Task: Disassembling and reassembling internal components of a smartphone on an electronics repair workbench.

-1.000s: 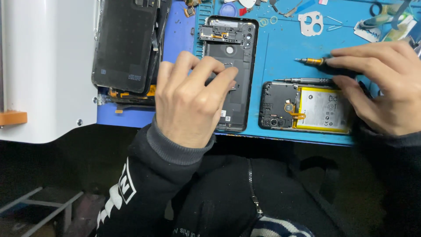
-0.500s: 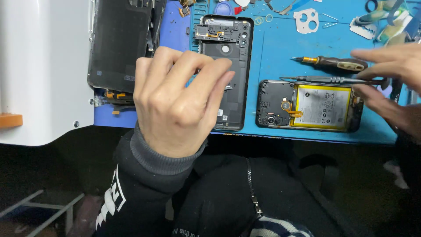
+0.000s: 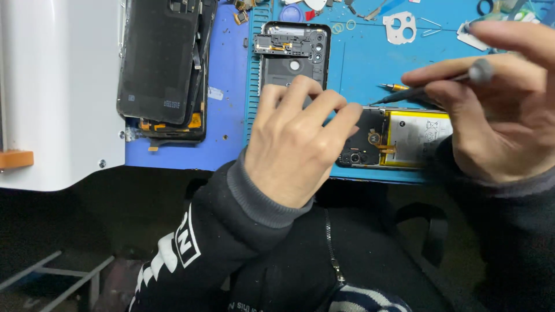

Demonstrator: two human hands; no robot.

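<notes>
My left hand (image 3: 295, 144) hovers over the blue work mat (image 3: 364, 63), fingers curled and slightly apart, nothing visible in it. Its fingertips reach the top left corner of an opened phone (image 3: 376, 138) with a pale yellow battery (image 3: 419, 136). Behind the hand lies a black phone frame (image 3: 295, 52), its lower part hidden. My right hand (image 3: 497, 110) grips a thin dark screwdriver (image 3: 439, 86) with a grey cap. The tip points left, just above the opened phone's top edge.
A dark back cover (image 3: 159, 58) rests on another stripped phone at the left, next to a white housing (image 3: 58, 86) with an orange tab (image 3: 14, 159). A yellow-tipped tool (image 3: 393, 86), a grey camera bezel (image 3: 402, 26) and small rings lie on the mat.
My left hand left the black frame and moved right to the opened phone's corner. My right hand picked up the screwdriver from the mat and brought it over the opened phone.
</notes>
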